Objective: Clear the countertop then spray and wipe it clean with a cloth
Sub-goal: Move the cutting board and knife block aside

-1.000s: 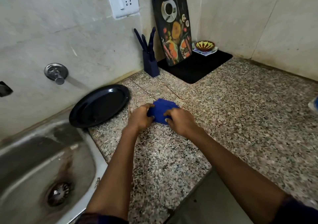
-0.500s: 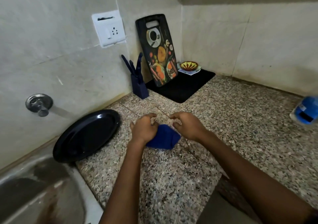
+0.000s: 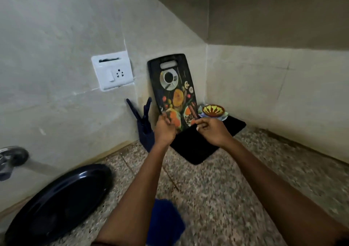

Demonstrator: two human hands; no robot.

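Note:
The blue cloth [image 3: 164,221] lies crumpled on the speckled stone countertop [image 3: 236,189], low between my forearms, and neither hand touches it. Both hands are up at the printed black cutting board [image 3: 173,91], which leans on the wall in the corner. My left hand [image 3: 164,129] has its fingertips at the board's lower left edge. My right hand [image 3: 213,130] hovers by the board's lower right corner with loosely curled fingers, holding nothing. Motion blur hides whether either hand grips the board.
A black mat [image 3: 198,149] lies under the board. A patterned bowl on a saucer [image 3: 213,110] sits in the corner behind it. A blue knife block [image 3: 145,132] stands left of the board. A black plate [image 3: 56,204] lies at the left by the wall tap [image 3: 11,159].
Both hands let go of the blue cloth, left it on the counter and reached forward to the cutting board. The view tilted up, so sink and spray bottle dropped out of sight.

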